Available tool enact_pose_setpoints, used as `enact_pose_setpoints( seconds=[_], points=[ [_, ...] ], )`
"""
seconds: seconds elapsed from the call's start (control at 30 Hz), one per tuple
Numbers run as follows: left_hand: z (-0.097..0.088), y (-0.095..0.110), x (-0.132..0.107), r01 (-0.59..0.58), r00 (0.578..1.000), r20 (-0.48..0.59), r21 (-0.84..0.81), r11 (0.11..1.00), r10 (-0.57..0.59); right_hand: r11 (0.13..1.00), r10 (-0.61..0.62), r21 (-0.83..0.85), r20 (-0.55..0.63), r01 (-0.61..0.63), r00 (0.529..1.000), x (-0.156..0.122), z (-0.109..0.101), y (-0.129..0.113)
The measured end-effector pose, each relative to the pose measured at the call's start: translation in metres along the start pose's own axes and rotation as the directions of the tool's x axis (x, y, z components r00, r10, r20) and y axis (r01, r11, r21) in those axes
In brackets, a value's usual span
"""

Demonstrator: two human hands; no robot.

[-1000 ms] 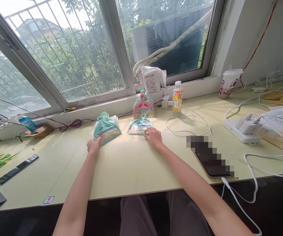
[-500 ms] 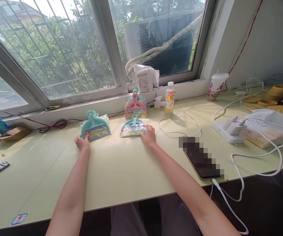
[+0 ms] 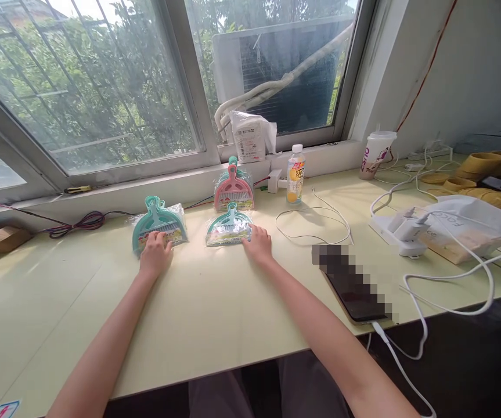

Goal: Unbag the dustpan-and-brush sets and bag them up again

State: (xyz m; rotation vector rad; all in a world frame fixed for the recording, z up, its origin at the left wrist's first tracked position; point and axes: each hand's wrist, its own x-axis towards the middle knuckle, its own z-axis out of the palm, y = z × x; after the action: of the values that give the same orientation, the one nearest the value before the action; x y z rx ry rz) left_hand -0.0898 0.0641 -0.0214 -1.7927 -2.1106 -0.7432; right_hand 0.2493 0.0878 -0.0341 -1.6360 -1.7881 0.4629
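Observation:
Packs of small dustpan-and-brush sets in clear film stand on the table. My left hand rests against the lower front of the left teal dustpan set pack, fingers apart and laid on the film, not wrapped round it. My right hand holds the right corner of the middle dustpan set pack, which is light teal and leans back, its thumb in front and fingers at the edge. Behind that one, a pink dustpan set pack stands near the wall, with teal showing behind it.
Right of the packs are a drink bottle, a loose white cable and a phone on a charging lead. Farther right lie a power strip, a paper cup and a plastic bag. A cable bundle lies back left.
My left hand has shifted from the left pack's left edge round to its lower front. My right hand stays at the middle pack's corner. The camera view has turned slightly right.

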Motion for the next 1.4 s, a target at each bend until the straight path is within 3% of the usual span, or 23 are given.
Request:
enact_pose_setpoints(
  seconds=[0.07, 0.13, 0.3, 0.6, 0.83, 0.97, 1.1, 1.23, 1.33, 1.4],
  points=[
    [-0.002, -0.007, -0.002, -0.089, 0.995, 0.053, -0.030, 0.996, 0.090, 1.000, -0.005, -0.005, 0.001, 0.005, 1.000, 0.000, 0.001, 0.000],
    [-0.002, -0.015, 0.000, -0.113, 0.993, 0.039, -0.044, 0.993, 0.115, 1.000, -0.008, -0.008, 0.000, 0.008, 1.000, 0.000, 0.002, 0.000],
    [0.007, -0.025, 0.023, -0.048, 0.997, -0.058, -0.087, 0.995, 0.043, 1.000, -0.008, -0.025, 0.010, 0.008, 1.000, 0.001, 0.001, -0.001],
    [0.034, -0.029, 0.067, 0.041, 0.994, -0.089, -0.158, 0.987, -0.056, 1.000, 0.012, -0.024, 0.028, -0.011, 1.000, 0.002, -0.003, -0.005],
    [0.031, -0.027, 0.060, -0.011, 0.999, -0.044, -0.102, 0.995, 0.007, 0.997, 0.064, 0.053, -0.005, -0.064, 0.998, 0.008, -0.002, -0.003],
    [0.028, -0.021, 0.052, 0.021, 0.998, -0.059, -0.036, 0.999, -0.023, 0.977, 0.079, 0.201, -0.003, -0.077, 0.997, 0.012, -0.007, 0.000],
    [0.025, -0.019, 0.044, 0.012, 0.998, -0.056, -0.075, 0.997, -0.016, 0.897, 0.112, 0.426, 0.040, -0.118, 0.993, 0.017, -0.015, 0.004],
    [0.018, -0.011, 0.036, -0.028, 0.985, -0.175, -0.194, 0.981, -0.006, 0.778, 0.170, 0.599, 0.091, -0.190, 0.981, 0.022, -0.021, 0.007],
    [0.012, 0.014, 0.028, -0.051, 0.966, -0.257, -0.314, 0.948, -0.033, 0.676, 0.232, 0.696, 0.112, -0.243, 0.966, 0.022, -0.021, 0.008],
    [0.007, 0.041, 0.021, -0.005, 0.975, -0.200, -0.444, 0.896, -0.094, 0.606, 0.231, 0.755, 0.135, -0.251, 0.964, 0.020, -0.020, 0.007]
  ],
)
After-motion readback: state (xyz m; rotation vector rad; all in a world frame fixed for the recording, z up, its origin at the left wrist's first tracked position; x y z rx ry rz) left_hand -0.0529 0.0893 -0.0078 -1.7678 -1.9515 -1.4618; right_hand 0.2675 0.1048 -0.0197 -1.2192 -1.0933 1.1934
